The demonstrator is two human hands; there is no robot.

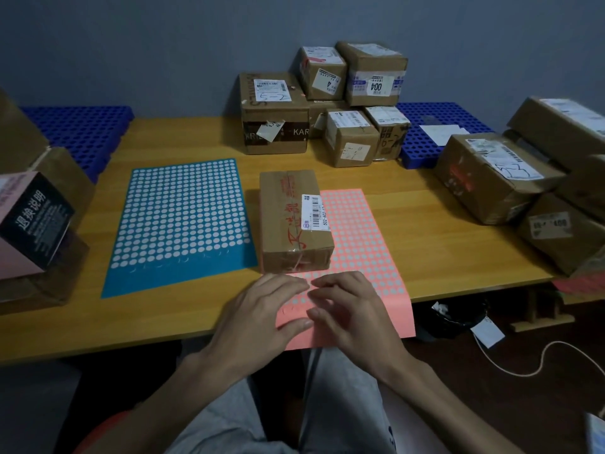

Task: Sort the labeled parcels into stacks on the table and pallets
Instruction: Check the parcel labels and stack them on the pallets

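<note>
Left hand (262, 309) is lying loose-fingered on a pink sticker sheet (366, 237) overhanging the table (409, 204) edge. Right hand (353, 309) is curling its fingertips onto it, grip unclear. Boxes (42, 198) are crowding the left. A blue sheet (183, 221) is lying beside the taped parcel (291, 217), which is sitting on the pink sheet. Parcel stacks (327, 103) are filling the back and right.

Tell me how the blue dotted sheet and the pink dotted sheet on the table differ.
The blue dotted sheet lies bare; the pink dotted sheet carries a taped parcel on its far left part. The blue sheet lies wholly on the table; the pink sheet's near end overhangs its edge. No hand touches the blue sheet; the left hand and right hand rest on the pink one. Both bear rows of pale round dots.
</note>
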